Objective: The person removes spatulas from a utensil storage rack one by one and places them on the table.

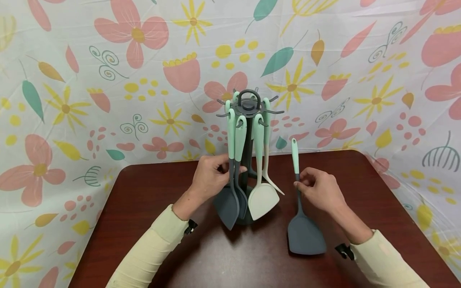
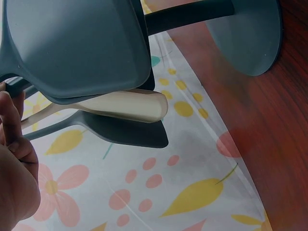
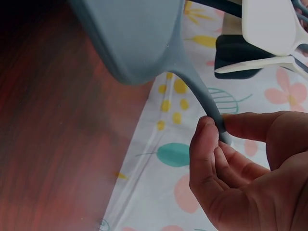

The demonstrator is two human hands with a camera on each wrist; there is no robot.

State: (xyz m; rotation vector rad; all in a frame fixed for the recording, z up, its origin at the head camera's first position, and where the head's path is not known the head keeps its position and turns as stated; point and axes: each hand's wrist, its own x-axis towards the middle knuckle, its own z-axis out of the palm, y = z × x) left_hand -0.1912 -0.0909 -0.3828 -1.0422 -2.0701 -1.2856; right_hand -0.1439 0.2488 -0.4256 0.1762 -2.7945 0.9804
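Note:
A rotating utensil rack [image 1: 248, 106] with a dark pole and round base stands on the table, hung with mint-handled utensils. My left hand [image 1: 212, 176] reaches behind the front handles and grips the pole; those handles partly hide its fingers. Nearest it hang a grey spatula [image 1: 227, 208] and another grey utensil [image 1: 242, 204]. A cream spatula [image 1: 263, 200] hangs on the rack's right side. To the right of the rack, my right hand [image 1: 320, 188] pinches a grey turner [image 1: 306, 236] by its neck, mint handle up and blade down.
The dark red wooden table [image 1: 151, 224] ends at a flowered cloth backdrop [image 1: 144, 100] behind the rack. Further utensils hang at the rack's back, partly hidden, including a thin cream one [image 1: 273, 183] jutting right.

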